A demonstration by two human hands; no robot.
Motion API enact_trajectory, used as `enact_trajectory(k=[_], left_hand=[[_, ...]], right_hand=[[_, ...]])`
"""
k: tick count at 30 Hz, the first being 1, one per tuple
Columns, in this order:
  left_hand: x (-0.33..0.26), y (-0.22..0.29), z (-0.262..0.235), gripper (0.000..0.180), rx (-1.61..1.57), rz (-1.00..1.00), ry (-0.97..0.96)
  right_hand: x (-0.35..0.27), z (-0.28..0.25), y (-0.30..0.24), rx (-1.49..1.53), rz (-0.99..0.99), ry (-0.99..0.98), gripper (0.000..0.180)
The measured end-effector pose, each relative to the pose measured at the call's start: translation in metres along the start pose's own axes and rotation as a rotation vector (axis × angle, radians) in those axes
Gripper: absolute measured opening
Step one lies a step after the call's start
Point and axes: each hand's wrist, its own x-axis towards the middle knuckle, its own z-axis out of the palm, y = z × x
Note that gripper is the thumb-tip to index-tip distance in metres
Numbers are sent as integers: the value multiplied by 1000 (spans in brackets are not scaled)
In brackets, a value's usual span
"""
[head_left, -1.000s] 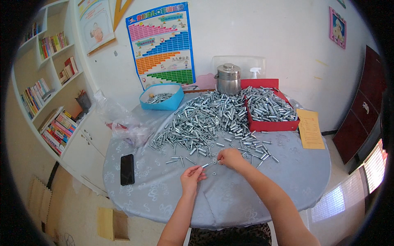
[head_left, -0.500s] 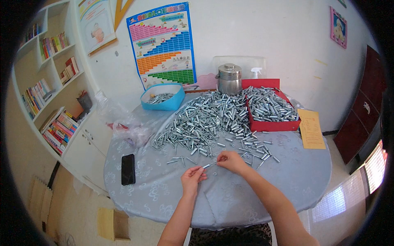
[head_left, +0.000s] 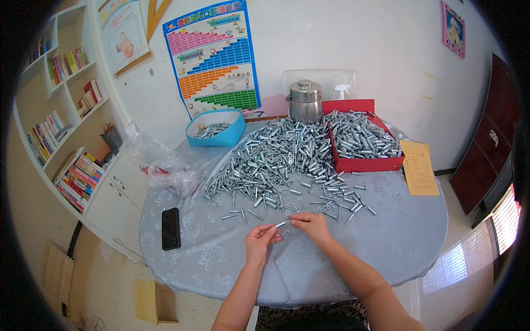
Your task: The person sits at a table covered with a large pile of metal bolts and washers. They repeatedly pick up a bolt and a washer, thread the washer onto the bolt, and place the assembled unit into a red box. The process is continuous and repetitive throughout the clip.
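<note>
Metal bolt is pinched between the thumb and fingers of the left hand, over the near half of the table, with its free end directed at the right hand. The right fingertips are drawn narrowly together at that end; whether a small ring is gripped between them cannot be told. Good work here would seem to call for the bolt to be held firm by the left hand while only the right fingertips are moved, so that both are kept on one line. Any small part should be seated squarely rather than forced at a slant. A loose ring lies just beneath, toward the table's near edge, and could easily be brushed away. The wrists are best kept clear of the heap of bolts toward the far edge.
</note>
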Motion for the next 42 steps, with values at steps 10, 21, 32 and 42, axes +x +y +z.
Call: enact_trajectory(k=[10,21,32,42], left_hand=[[0,-5,-1,11,39,54,54],[2,-6,-3,12,-63,10,84],[3,-5,-6,13,-124,-24,78],[2,-4,-10,13,-165,-81,8]], right_hand=[[-7,6,-3,-137,-169,-13,20],[-13,13,-2,66,-69,-29,21],[-12,2,-6,-869,-443,-125,21],[-9,6,-22,-202,-301,38,21]])
